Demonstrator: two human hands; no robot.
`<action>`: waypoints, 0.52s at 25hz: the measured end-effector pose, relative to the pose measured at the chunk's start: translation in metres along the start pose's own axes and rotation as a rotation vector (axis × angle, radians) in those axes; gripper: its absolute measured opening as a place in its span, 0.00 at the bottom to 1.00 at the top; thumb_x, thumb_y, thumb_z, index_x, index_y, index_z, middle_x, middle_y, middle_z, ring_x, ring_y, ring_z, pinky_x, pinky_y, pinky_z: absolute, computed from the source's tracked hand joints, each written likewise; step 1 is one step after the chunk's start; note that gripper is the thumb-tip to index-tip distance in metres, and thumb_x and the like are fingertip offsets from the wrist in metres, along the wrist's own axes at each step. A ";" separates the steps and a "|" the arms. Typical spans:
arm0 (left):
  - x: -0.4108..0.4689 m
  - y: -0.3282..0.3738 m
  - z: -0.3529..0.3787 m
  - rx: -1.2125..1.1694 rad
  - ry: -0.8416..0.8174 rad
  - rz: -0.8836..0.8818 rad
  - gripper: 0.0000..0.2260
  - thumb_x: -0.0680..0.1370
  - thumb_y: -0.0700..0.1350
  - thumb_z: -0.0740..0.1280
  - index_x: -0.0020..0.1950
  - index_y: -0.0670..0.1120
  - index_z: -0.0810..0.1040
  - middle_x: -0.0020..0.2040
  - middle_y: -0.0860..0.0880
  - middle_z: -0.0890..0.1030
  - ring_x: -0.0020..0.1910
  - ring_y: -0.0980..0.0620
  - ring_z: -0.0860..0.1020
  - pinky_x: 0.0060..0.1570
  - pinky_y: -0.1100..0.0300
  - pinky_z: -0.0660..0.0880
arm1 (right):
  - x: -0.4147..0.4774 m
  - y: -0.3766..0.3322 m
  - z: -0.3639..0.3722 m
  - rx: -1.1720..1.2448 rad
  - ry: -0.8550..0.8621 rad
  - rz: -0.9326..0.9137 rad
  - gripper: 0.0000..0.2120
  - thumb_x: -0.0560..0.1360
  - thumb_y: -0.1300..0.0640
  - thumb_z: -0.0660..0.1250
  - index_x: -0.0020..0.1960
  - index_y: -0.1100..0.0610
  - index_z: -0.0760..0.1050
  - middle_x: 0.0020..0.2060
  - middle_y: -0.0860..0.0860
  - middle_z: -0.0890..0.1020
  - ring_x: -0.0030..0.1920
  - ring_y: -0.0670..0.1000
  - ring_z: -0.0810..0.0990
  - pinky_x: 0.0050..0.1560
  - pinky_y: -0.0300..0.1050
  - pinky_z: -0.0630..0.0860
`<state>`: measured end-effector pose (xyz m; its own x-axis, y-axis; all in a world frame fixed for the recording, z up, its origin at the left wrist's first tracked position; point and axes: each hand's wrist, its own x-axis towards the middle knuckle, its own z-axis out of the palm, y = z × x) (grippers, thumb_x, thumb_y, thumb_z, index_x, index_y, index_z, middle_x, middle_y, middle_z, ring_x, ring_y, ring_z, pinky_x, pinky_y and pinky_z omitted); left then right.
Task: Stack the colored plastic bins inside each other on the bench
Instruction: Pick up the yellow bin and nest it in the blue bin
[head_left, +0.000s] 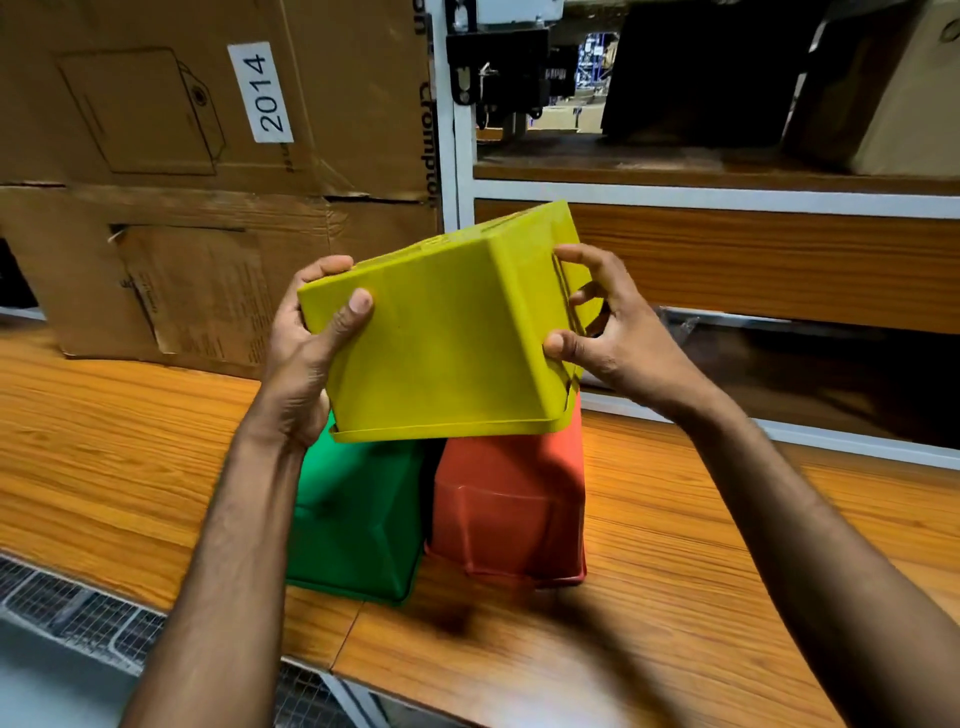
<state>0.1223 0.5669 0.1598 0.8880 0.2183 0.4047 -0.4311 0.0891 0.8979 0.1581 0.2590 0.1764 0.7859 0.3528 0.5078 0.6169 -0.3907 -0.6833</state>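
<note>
Two bare forearms come up from the bottom edge, rising and converging over the wooden bench (675, 519), wrists bent inward. Left hand (306, 353) sits on the left end of the yellow bin (447, 332), palm against the side wall, thumb pressed flat on the face turned toward us, the other fingers hooked over the far upper corner, so that's a firm clamp on the bin. Right hand (618, 338) takes the opposite end: thumb tip planted on the near edge, index finger stretched up along the right side, the remaining fingers curled and spread into the recess by the rim, also gripping the bin. The yellow bin is up off the bench, held in the air between both hands and tilted, its closed base angled up and away to the left, its rimmed edge pointing down toward us. Directly beneath it, two more bins rest on the bench, side by side and touching or very nearly so: the green bin (358, 514) on the left, the red bin (511, 509) on the right. The yellow bin's lower rim hangs just over their tops; whether it touches them, I can't tell. Behind stands a big cardboard box (156, 104) with a white "2014" label (262, 93), and a shelf unit (727, 192) to the right.
</note>
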 end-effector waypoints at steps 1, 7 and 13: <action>0.002 -0.002 0.003 -0.024 0.041 0.006 0.24 0.69 0.55 0.78 0.62 0.53 0.77 0.53 0.55 0.82 0.50 0.57 0.82 0.48 0.58 0.80 | 0.002 -0.002 0.004 0.026 0.055 0.011 0.44 0.63 0.24 0.71 0.72 0.45 0.69 0.70 0.44 0.72 0.63 0.46 0.75 0.61 0.52 0.79; 0.019 -0.003 -0.002 -0.220 0.140 -0.141 0.38 0.60 0.59 0.83 0.66 0.47 0.78 0.60 0.46 0.84 0.59 0.48 0.83 0.56 0.47 0.81 | 0.003 -0.002 -0.014 0.047 -0.206 -0.114 0.37 0.66 0.64 0.68 0.75 0.51 0.73 0.77 0.47 0.71 0.78 0.43 0.67 0.75 0.45 0.69; 0.029 0.002 0.005 -0.518 -0.021 -0.157 0.33 0.75 0.59 0.70 0.76 0.46 0.70 0.74 0.42 0.74 0.73 0.43 0.73 0.65 0.45 0.77 | 0.034 -0.001 -0.016 -0.225 0.483 -0.397 0.15 0.74 0.69 0.70 0.60 0.62 0.81 0.56 0.52 0.83 0.56 0.51 0.83 0.53 0.54 0.83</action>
<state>0.1476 0.5680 0.1745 0.9489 0.1443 0.2806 -0.3104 0.5875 0.7473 0.1844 0.2580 0.2028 0.3957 0.1062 0.9122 0.8163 -0.4958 -0.2964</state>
